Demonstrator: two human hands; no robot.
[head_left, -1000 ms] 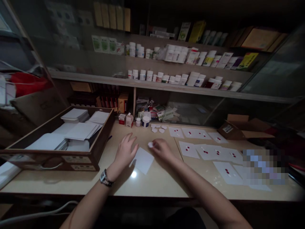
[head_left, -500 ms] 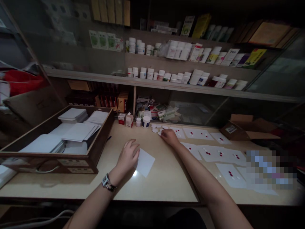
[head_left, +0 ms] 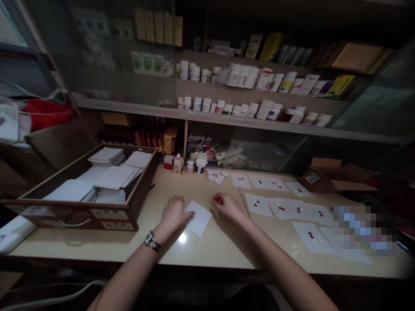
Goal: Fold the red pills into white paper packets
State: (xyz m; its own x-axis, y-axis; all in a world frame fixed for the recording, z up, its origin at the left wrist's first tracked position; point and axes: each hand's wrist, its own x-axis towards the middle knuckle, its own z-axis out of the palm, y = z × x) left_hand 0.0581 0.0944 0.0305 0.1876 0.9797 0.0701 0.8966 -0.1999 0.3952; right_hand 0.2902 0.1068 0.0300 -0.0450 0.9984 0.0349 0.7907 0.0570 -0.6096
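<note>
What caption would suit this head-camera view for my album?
Left hand and right hand flank a white paper sheet on a counter below shelved bottles.

- Matt white paper sheet [head_left: 199, 218] is lying just beside the left hand [head_left: 174, 214]
- Glossy cream countertop [head_left: 207, 250] is shining beneath the right hand [head_left: 227, 206]
- Smooth brown wooden drawer [head_left: 142, 194] is sitting left of the left hand

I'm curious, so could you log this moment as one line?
left hand: touching white paper sheet | right hand: on counter, beside sheet | nearby: paper scraps
</note>
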